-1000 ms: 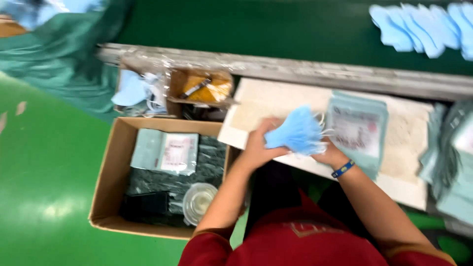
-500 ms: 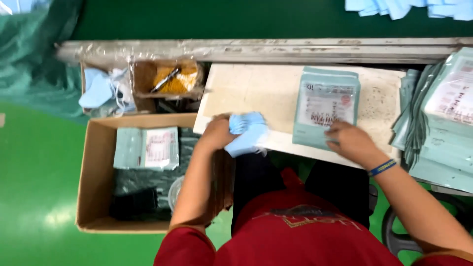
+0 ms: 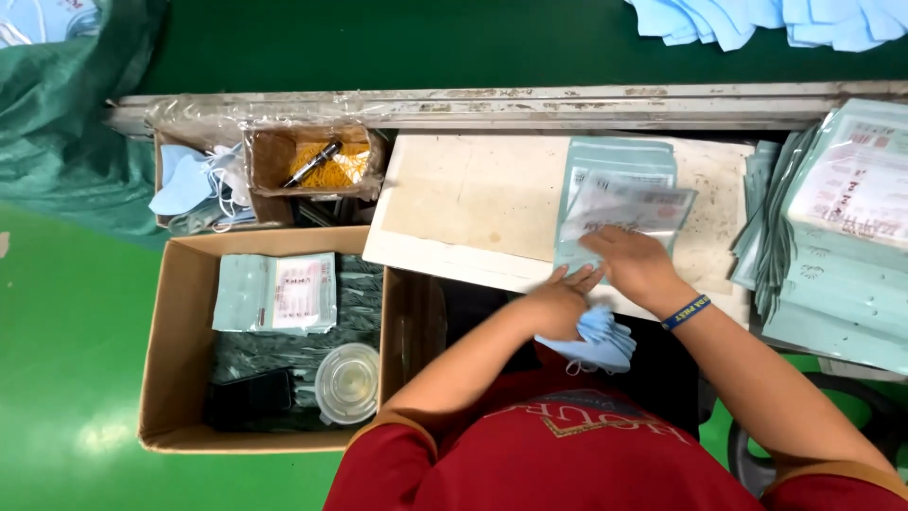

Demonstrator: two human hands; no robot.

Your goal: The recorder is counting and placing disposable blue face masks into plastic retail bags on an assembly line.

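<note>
Left hand [image 3: 560, 305] curled around a bunch of light blue face masks [image 3: 594, 341], fingers pinching the stack at the near edge of the pale work board [image 3: 473, 203]. Right hand [image 3: 632, 267] laid flat on the top clear pouch [image 3: 628, 206], fingers pressed down at its near edge; blue wristband [image 3: 687, 311] on that wrist. Below the pouch, a small stack of pale green pouches [image 3: 615, 156] on the board.

Right of the board: a tall fanned pile of green-and-white printed packages [image 3: 842, 227], crowding the right hand's side. Beyond the board: a scuffed metal rail [image 3: 492, 102] running left to right, then a dark green belt [image 3: 426, 43] with loose blue masks [image 3: 776, 19] at the far right corner. Crumpled teal sheeting [image 3: 66, 123] at the far left.

Left of the board: a small open brown box [image 3: 317, 161] wrapped in clear film, holding yellow rubber bands and a dark pen [image 3: 312, 163]. Next to it, further left, another compartment with a few spare masks [image 3: 194, 180]. Nearer, a large cardboard carton [image 3: 175, 369] on the bright green floor [image 3: 66, 378]; inside it, a sealed green package with a white label [image 3: 276, 291] atop dark green packs, a round clear lidded cup [image 3: 348, 380] and a dark flat object [image 3: 248, 399], too dim to identify.

Red sleeves and shirt [image 3: 567, 454] filling the near edge.
</note>
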